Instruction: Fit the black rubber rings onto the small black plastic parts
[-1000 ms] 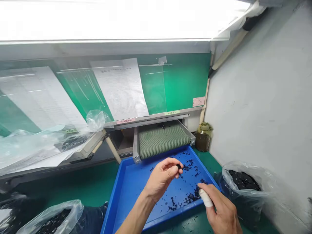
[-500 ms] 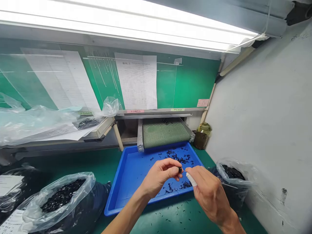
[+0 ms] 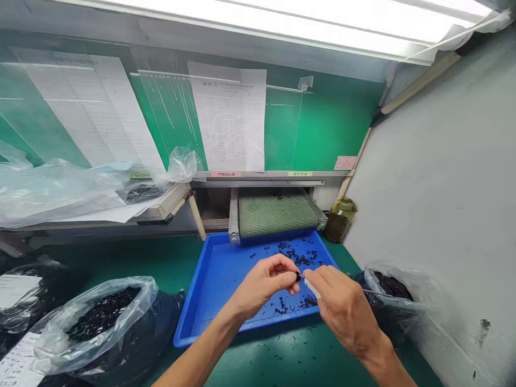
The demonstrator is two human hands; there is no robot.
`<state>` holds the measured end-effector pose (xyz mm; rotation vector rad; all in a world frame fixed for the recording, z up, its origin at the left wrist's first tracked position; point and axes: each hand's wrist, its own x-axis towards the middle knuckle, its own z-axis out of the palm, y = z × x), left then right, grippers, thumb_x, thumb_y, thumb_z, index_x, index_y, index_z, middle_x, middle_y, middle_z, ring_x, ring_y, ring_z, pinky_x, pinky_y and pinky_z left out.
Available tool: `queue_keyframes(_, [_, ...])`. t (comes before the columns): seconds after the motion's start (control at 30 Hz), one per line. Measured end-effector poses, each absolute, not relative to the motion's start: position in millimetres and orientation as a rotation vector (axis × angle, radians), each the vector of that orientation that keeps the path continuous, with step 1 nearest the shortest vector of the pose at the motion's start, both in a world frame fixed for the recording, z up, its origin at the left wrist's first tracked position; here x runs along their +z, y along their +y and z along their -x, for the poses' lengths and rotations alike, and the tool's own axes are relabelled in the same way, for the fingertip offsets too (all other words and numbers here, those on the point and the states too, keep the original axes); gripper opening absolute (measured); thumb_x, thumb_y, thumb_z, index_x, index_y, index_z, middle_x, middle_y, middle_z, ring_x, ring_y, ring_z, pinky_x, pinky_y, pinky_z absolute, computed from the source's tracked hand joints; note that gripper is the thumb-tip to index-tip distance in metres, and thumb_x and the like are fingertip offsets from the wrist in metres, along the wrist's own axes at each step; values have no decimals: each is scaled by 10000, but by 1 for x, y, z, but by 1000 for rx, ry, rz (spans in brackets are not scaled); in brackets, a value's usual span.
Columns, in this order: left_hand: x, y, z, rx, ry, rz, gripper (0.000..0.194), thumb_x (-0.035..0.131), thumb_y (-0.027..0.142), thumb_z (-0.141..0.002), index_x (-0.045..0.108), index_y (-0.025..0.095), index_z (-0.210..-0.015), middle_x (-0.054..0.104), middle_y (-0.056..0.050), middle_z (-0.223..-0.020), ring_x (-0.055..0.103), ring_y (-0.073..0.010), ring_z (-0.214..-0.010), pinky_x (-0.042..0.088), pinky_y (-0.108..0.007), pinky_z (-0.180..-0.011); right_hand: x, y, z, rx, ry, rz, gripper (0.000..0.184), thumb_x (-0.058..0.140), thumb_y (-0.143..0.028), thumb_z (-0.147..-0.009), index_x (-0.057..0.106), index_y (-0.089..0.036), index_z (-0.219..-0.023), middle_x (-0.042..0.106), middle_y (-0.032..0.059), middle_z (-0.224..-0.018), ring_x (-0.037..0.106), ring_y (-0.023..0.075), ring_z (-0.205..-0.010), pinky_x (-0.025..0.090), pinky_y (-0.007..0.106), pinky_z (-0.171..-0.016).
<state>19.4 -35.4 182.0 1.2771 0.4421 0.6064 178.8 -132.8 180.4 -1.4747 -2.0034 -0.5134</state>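
While the left hand (image 3: 262,285) pinches a small black piece (image 3: 298,276) between thumb and fingertips, the right hand (image 3: 342,306) comes in just beside it, closer than in the frame half a second earlier, when a wider gap lay between the hands. Its fingers are bunched; whether they touch the piece or grip anything cannot be told. A white wrap (image 3: 312,288) covers one right finger and points toward the piece.

Piece: held above a blue tray (image 3: 191,322), clear of the tray floor.
Tray: holds scattered black pieces (image 3: 298,255), thickest near the far end, with a smaller clump under the hands.
Belt: a green mesh conveyor (image 3: 278,215) ends just above the tray's far rim, a few black pieces on it.
Bench: green (image 3: 282,357), with stray black pieces near the tray.
Bags: one clear bag of black pieces (image 3: 100,317) at front left, another (image 3: 391,285) at right.
Jar: olive bottle (image 3: 339,220) in the far corner.
Papers: printed sheets (image 3: 226,115) on the green panel.

Viewpoint: tipped lower than before, so the papers sit higher in the frame.
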Motion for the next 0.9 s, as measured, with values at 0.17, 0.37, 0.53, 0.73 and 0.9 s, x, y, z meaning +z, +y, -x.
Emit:
queue_keyframes(0.17, [181,-30,-18,603,449,-1335,145,648,231,-789,568,138,-866,633,-19,-722,584,-115,-657,460,-263,-649,179,-125,-177,-594,-2037,1549,345,352,28,-794,600,-187,-899,529,14,-686,435,152,-625,300,280,-592])
queue_keyframes(0.37, [174,-23,-22,714,469,-1431,162,637,197,-786,521,176,-896,580,7,-841,589,-106,-699,460,-253,-644,162,-114,-167,-523,-1990,1623,343,329,-2,-813,581,-168,-976,564,26,-707,517,159,-643,343,274,-601])
queue_keyframes(0.53, [147,-5,-35,798,571,-1387,191,637,209,-773,513,178,-915,575,8,-836,561,-105,-714,482,-273,-689,137,-90,-155,-94,-1684,1803,283,340,-59,-825,582,-188,-895,612,26,-731,566,149,-643,343,252,-583])
queue_keyframes(0.73, [116,18,-46,803,663,-1426,235,663,227,-744,524,176,-927,608,-19,-870,583,-129,-775,475,-277,-721,116,-55,-167,529,-1409,1764,252,359,-100,-788,588,-202,-765,637,-12,-642,537,120,-568,330,219,-548])
queue_keyframes(0.9, [103,30,-52,788,706,-1310,205,636,254,-758,544,164,-917,642,-23,-788,627,-149,-721,486,-305,-722,88,-43,-187,748,-1307,1683,245,360,-131,-784,594,-199,-809,632,-26,-651,493,105,-507,334,214,-533])
